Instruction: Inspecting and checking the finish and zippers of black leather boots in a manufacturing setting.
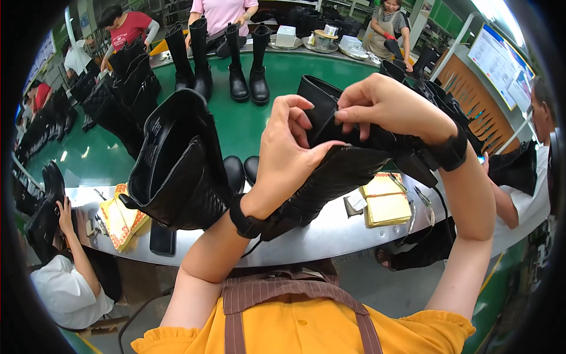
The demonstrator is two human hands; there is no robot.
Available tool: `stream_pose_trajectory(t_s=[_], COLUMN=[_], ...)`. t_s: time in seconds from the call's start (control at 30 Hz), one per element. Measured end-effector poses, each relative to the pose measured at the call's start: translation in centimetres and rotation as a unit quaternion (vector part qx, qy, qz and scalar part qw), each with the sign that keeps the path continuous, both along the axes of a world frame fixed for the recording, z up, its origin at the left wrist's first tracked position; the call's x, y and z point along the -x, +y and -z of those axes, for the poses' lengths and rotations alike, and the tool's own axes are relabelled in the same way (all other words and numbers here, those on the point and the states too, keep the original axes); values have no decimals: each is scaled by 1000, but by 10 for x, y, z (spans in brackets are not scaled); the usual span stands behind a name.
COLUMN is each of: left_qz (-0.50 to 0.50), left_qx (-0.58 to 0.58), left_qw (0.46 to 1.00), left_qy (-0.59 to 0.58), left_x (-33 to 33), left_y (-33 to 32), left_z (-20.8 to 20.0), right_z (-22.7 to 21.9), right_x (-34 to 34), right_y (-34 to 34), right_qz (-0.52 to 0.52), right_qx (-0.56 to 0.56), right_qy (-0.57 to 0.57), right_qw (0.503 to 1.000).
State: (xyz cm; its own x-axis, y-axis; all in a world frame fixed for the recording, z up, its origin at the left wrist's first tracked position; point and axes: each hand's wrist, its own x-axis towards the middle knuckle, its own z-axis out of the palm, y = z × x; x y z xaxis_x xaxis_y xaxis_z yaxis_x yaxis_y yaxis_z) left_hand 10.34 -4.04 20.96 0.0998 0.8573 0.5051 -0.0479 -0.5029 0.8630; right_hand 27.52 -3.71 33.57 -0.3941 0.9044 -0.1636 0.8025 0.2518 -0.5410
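Observation:
A tall black leather boot (330, 177) with a creased shaft is held up in front of me, tilted. My left hand (289, 144) is closed around the upper part of its shaft, thumb laid along the edge and fingers curled. My right hand (392, 109) pinches at the boot's top opening, thumb against fingertips; whatever is between them is too small to make out. To the left, near my left forearm, another black boot (183, 171) stands with its wide top opening toward me.
Pairs of black boots (259, 71) stand on the green table (236, 124). On the metal edge (330, 230) lie yellow paper stacks (386, 203), a dark phone (163, 238) and small snips (423, 197). Co-workers sit close on both sides; others stand across the table.

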Motion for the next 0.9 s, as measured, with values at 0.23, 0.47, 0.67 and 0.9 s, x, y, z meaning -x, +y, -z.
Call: stream_pose_trajectory(t_s=[0.23, 0.47, 0.67, 0.9], left_qz=[-68, -73, -42, -23], left_qx=[-124, -168, -161, -139], left_qw=[989, 982, 985, 988], left_qy=[46, 45, 35, 56], left_x=[-6, -4, -3, -2], left_y=[4, 1, 1, 6], left_z=[2, 4, 3, 3], right_z=[11, 10, 10, 15], right_x=[1, 2, 3, 3], right_y=[-4, -5, -2, -2], right_qz=[-11, -12, 2, -14], right_qx=[-3, 17, 23, -16], right_qy=[73, 133, 100, 81], right_qw=[997, 991, 995, 997])
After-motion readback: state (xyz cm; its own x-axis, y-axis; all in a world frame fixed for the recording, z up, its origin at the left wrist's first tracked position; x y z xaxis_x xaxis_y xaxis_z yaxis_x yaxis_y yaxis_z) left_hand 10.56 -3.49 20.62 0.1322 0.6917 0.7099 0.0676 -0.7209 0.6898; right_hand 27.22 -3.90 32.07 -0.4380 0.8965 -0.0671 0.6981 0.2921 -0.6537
